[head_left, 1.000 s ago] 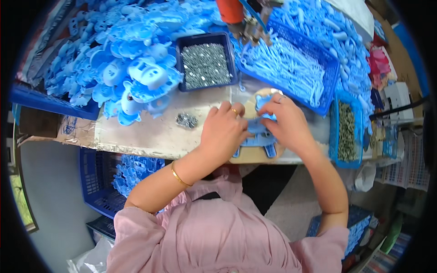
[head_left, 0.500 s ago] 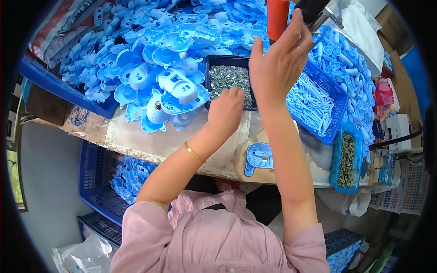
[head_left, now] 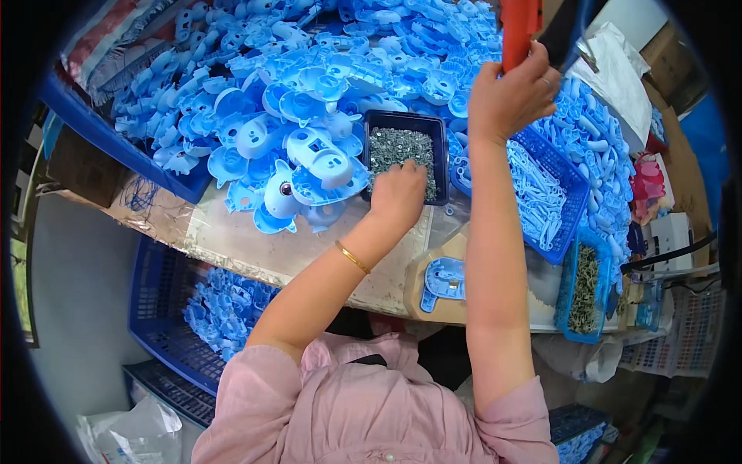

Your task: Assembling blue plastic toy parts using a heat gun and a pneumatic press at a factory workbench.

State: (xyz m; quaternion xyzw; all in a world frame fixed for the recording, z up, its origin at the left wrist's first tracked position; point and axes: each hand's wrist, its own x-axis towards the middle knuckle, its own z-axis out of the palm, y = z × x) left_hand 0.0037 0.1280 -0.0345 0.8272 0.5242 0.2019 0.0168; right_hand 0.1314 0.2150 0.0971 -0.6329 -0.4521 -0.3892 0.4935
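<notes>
My left hand (head_left: 399,193) reaches into a black tray (head_left: 405,124) of small grey screws, fingers curled down among them; what it grips is hidden. My right hand (head_left: 512,96) is raised high and shut on an orange-red tool handle (head_left: 519,25) that hangs from above. A blue plastic part (head_left: 444,280) lies on a tan block at the table's near edge, between my forearms. A large heap of blue moulded plastic shells (head_left: 309,100) fills the table to the left and behind the tray.
A blue basket (head_left: 544,193) of long light-blue pieces stands to the right. A narrow blue bin (head_left: 586,288) of dark screws sits at the right edge. Under the table, a blue crate (head_left: 204,317) holds more blue parts. White bags lie at the far right.
My hands left the blue part on the block. The left went to the screw tray, the right rose to the hanging orange-red tool and has lifted further.
</notes>
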